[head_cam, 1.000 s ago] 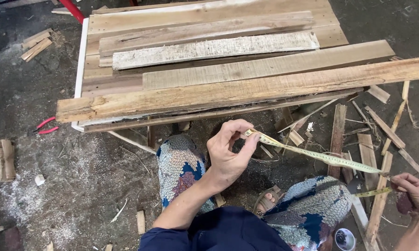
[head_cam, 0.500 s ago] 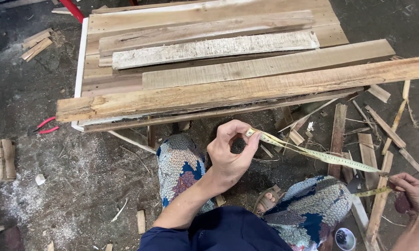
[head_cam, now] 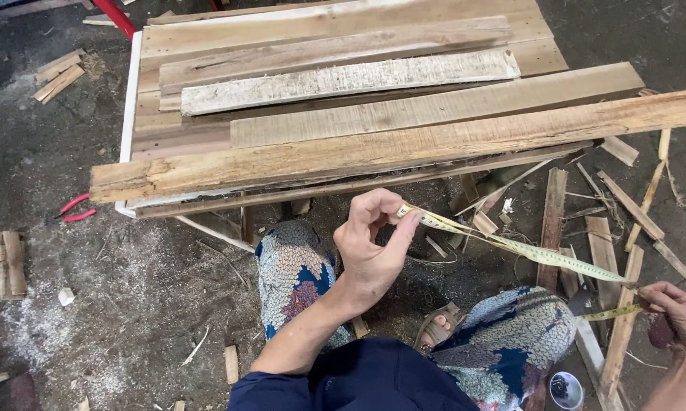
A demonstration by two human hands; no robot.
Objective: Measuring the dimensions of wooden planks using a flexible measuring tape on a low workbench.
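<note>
Your left hand (head_cam: 369, 255) is up in front of you, and its thumb and fingers pinch one end of a yellow tape measure (head_cam: 510, 245). The tape runs slanting down to your right hand (head_cam: 678, 312), low at the right edge of the view. That hand is curled around the tape's other end, where the tape bends back on itself. You cannot tell if a case is in that hand.

The tape hangs in the air, just below the near edge of the long plank (head_cam: 404, 148). That plank lies across the front of a low wooden table (head_cam: 149, 125) and sticks out past it on both sides. More planks (head_cam: 350, 76) lie flat behind it, side by side. There is a small open gap between your left hand and the plank edge.

Your knees (head_cam: 293, 266) in patterned trousers are tucked close to the table. A foot in a sandal (head_cam: 438, 331) rests on the ground between them.

The floor (head_cam: 130, 304) is dark and dusty, with pale sawdust at the left. Thin wood scraps (head_cam: 586, 228) crowd the floor on the right, under the tape. Red-handled pliers (head_cam: 73, 209) lie on the floor left of the table. Short wood blocks (head_cam: 0, 262) sit at the left edge.

A small round tin (head_cam: 566, 390) sits on the floor by your right knee. You cannot tell what is in it.
</note>
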